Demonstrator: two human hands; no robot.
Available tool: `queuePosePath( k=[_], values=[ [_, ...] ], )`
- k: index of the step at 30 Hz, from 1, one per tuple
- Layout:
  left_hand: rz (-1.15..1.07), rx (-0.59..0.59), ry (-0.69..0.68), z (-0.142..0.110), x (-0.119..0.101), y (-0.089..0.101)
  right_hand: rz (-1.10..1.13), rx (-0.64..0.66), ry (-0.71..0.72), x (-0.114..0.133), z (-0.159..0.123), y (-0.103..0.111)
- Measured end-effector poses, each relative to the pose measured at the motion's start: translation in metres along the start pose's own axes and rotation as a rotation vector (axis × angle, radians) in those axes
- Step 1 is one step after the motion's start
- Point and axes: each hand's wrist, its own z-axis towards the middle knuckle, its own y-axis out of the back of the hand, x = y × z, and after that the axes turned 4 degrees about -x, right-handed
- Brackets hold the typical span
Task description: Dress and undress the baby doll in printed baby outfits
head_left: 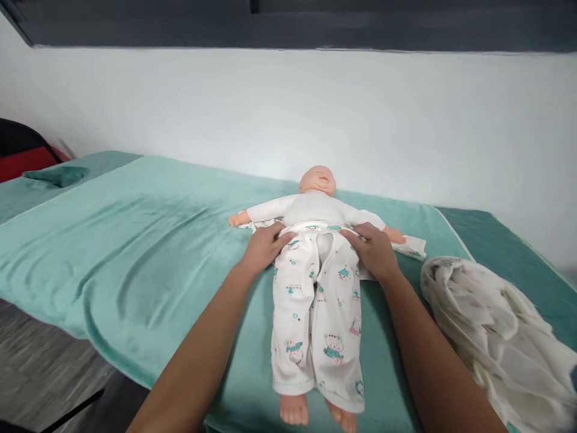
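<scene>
A baby doll (314,207) with a white body lies on its back, feet toward me and arms spread out. White split-crotch baby pants (293,307) with small animal prints cover its legs up to the waist. My left hand (267,245) grips the waistband at the left hip, thumb on top. At the other hip my right hand (373,248) holds the waistband the same way. The fingertips of both hands are partly hidden at the doll's sides. Beneath the doll's arm lies a printed white garment (413,247), mostly covered by the doll.
A green plush cover (135,252) spreads over the bed, with darker green cloth at both ends. Bunched whitish fabric (500,331) lies to the right, near my right forearm. Behind is a white wall (202,108). A red and black object (27,153) stands far left.
</scene>
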Motion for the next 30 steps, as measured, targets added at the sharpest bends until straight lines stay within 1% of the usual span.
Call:
queuePosePath(
  k=[2,4,6,7,8,10,12,14,17,19,22,24,25,27,30],
  values=[
    [-0.091,0.089,0.061,-0.011,0.004,0.008,0.019,-0.029,-0.011,-0.004,-0.012,0.004],
    [-0.184,0.174,0.088,-0.019,0.004,0.014,0.03,-0.05,-0.021,-0.006,-0.025,0.006],
    [-0.237,0.22,0.106,-0.025,0.002,0.018,0.045,-0.047,-0.066,-0.004,-0.037,0.007],
    [-0.248,0.222,0.111,-0.027,0.001,0.018,0.064,-0.038,-0.102,-0.002,-0.042,0.006],
    [-0.248,0.208,0.107,-0.029,-0.001,0.018,0.088,-0.029,-0.143,0.002,-0.046,0.006],
    [-0.228,0.142,0.06,-0.032,-0.003,0.014,0.142,-0.017,-0.211,0.011,-0.053,0.004],
    [-0.179,0.054,-0.01,-0.035,-0.003,0.009,0.191,-0.017,-0.244,0.02,-0.058,0.003],
    [-0.099,-0.029,-0.044,-0.039,-0.003,0.003,0.236,-0.011,-0.255,0.028,-0.064,0.003],
    [0.004,-0.117,-0.017,-0.042,-0.002,-0.004,0.292,-0.017,-0.267,0.036,-0.075,0.003],
    [0.031,-0.142,0.01,-0.042,-0.002,-0.007,0.316,-0.029,-0.273,0.039,-0.084,0.003],
    [0.059,-0.153,0.045,-0.042,-0.004,-0.009,0.378,-0.013,-0.284,0.04,-0.095,0.004],
    [0.039,-0.149,0.06,-0.042,-0.005,-0.009,0.432,0.046,-0.284,0.042,-0.101,0.005],
    [-0.004,-0.138,0.062,-0.042,-0.006,-0.008,0.45,0.081,-0.28,0.042,-0.104,0.006],
    [-0.162,-0.086,0.061,-0.043,-0.005,-0.005,0.456,0.129,-0.277,0.044,-0.108,0.008],
    [-0.426,0.06,0.053,-0.049,-0.002,0.003,0.406,0.143,-0.336,0.047,-0.113,0.008]
  ],
)
